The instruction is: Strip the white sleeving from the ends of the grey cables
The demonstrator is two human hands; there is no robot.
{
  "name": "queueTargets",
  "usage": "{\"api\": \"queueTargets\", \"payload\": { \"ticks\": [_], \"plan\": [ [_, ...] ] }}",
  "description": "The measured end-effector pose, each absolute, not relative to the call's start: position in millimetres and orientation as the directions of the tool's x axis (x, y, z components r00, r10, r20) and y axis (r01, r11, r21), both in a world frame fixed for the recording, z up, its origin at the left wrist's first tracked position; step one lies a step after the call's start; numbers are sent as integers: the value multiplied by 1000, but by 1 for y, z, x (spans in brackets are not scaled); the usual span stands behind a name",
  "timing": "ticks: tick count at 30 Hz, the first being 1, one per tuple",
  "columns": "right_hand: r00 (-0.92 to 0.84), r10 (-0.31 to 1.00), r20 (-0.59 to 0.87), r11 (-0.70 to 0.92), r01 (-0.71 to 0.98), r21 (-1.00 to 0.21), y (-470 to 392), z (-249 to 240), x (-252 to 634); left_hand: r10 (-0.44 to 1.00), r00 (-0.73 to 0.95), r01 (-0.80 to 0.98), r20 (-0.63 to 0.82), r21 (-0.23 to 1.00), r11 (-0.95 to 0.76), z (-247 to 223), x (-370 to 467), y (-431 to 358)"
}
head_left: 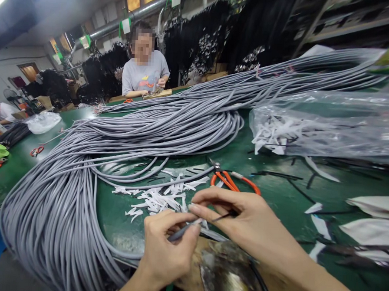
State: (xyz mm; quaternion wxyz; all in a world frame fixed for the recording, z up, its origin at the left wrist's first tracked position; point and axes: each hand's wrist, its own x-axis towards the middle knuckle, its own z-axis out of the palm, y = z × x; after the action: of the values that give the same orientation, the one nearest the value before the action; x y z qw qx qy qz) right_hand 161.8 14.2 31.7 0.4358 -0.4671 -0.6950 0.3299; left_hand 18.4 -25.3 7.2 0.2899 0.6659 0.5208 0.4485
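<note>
Over the green counter's (121, 230) near edge, the left hand (171, 246) pinches a gray cable (178, 234) between closed fingertips, while the right hand (239, 211), partly curled just beside it, holds a thin dark strip (221, 217).

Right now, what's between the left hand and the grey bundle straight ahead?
Head view: white scraps on the green table lie between the left hand and the bundle, with black bits and loose cables nearer the bundle.

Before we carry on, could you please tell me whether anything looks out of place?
White strips lie scattered loosely on the green table beyond the left hand, whereas similar ones sit in the clear plastic bag. That looks untidy, though nothing appears clearly damaged.
</note>
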Motion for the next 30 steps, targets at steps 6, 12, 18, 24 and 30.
{"api": "queueTargets", "payload": {
  "ticks": [6, 12, 18, 24, 30],
  "plan": [
    [-205, 911, 358, 413, 413, -812, 14, 31, 162, 965, -4, 421, 262, 876, -236, 4, 17, -23],
    [-245, 926, 288, 364, 369, -855, 14, 30, 160, 973, -50, 267, 226, 942, -205, 0, 16, -24],
    [-263, 934, 243, 324, 330, -887, 14, 29, 161, 982, -77, 157, 173, 975, -159, 0, 16, -23],
    [-303, 932, 199, 287, 279, -916, 12, 28, 160, 999, -8, -190, 32, 981, -33, -1, 13, -19],
    [-318, 912, 259, 339, 229, -912, 10, 26, 155, 994, 108, -394, 33, 919, 13, -1, 7, -13]
  ]
}}
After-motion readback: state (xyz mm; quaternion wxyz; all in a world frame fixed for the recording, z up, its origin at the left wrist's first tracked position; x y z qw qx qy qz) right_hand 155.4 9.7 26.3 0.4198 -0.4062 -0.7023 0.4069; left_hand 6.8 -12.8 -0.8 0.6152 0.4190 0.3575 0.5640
